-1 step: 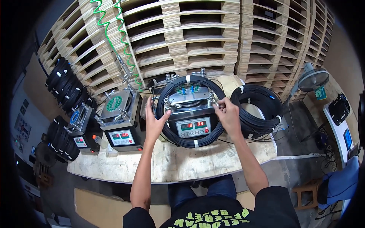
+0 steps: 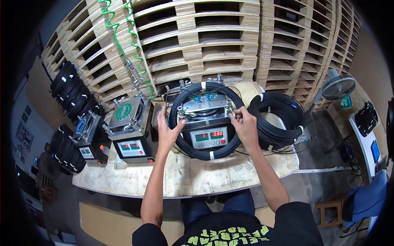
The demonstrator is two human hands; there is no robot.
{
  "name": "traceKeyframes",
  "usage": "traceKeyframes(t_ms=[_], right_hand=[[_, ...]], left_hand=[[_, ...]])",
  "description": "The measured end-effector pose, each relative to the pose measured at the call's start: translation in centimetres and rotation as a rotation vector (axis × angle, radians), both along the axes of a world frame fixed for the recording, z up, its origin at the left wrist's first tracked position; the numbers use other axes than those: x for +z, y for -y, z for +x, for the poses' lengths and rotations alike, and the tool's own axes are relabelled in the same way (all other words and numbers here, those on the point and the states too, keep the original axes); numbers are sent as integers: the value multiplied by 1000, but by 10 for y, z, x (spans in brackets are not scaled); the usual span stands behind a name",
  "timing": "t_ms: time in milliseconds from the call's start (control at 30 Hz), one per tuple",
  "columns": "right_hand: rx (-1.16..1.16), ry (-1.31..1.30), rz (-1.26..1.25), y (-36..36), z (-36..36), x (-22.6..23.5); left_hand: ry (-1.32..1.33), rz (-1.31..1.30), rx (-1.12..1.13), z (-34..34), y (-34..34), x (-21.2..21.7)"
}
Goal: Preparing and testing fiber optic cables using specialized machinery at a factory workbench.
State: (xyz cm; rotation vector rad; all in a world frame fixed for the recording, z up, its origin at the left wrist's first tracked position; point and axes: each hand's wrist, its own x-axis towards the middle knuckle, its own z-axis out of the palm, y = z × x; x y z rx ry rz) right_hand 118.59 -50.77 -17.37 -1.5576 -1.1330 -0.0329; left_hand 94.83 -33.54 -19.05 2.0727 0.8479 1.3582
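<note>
A metal polishing machine (image 2: 207, 119) with a lit red display sits before me, a loop of black cable (image 2: 236, 141) encircling it. Blue connectors (image 2: 198, 98) and green parts show on its top plate. My left hand (image 2: 167, 133) is at its left front corner, fingers stretched and apart outside the loop. The left thumb rests by the front left clamp post (image 2: 180, 111). My right hand (image 2: 245, 125) is closed in a pinch beside the front right clamp post (image 2: 228, 106), on what looks like its small lever, mostly hidden by the fingers.
Two similar machines (image 2: 130, 129) (image 2: 85, 135) stand left on the wooden table (image 2: 184, 180), with an orange-capped bottle (image 2: 106, 150) between them. Black cable coils (image 2: 277, 115) are stacked at right, more (image 2: 72, 94) at far left. Pallets (image 2: 197, 37) rise behind; a fan (image 2: 338, 86) stands right.
The red digits on the display of the machine before me have changed. Both hands stay at nearly the same places, with only a slight shift of the right fingers.
</note>
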Motion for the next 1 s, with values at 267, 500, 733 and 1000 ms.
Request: traceKeyframes(t_ms=[267,500,733,1000], right_hand=[[144,65,89,-36,-31,-10],[224,258,-132,-49,-26,49],[374,897,-537,-111,16,111],[414,1008,-588,-145,27,96]], left_hand=[[-35,-53,-57,2,1,-5],[-62,-24,-47,-15,2,-3],[-55,-8,-43,-15,-4,-4],[-25,-74,-112,-14,-2,4]])
